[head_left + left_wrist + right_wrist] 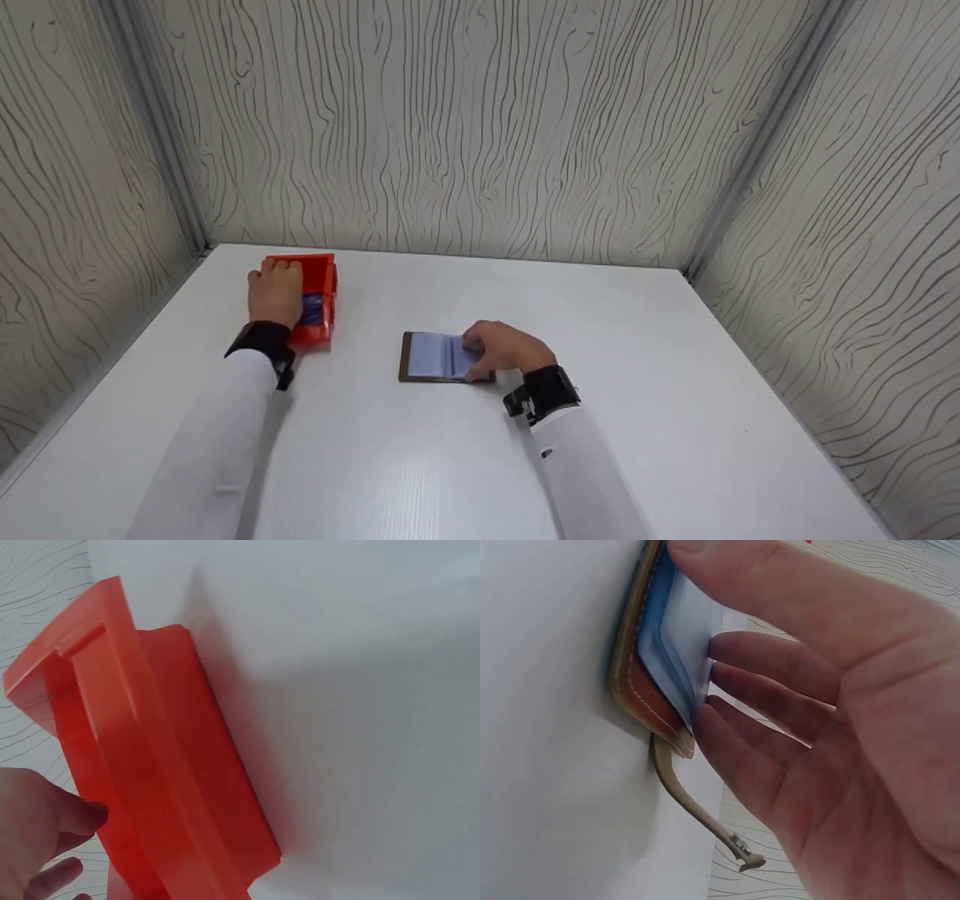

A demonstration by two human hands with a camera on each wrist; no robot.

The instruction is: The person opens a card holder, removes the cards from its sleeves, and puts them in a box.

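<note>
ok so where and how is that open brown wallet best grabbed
Probably by its right end, where the right hand is, coming from the right and above, thumb toward the near edge, fingers toward the far. The wallet lies spread low on the table, and that end looks narrow enough to span. Avoid the thin strap jutting past the cover.

The bin (169,757) looks glossy plastic, the wallet (660,652) stitched leather.

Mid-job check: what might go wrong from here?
The left hand grips the red box by one side, so it may tip and spill the blue item.
The right hand touches the open wallet's clear pages and could bend them.
The loose strap might snag.
</note>
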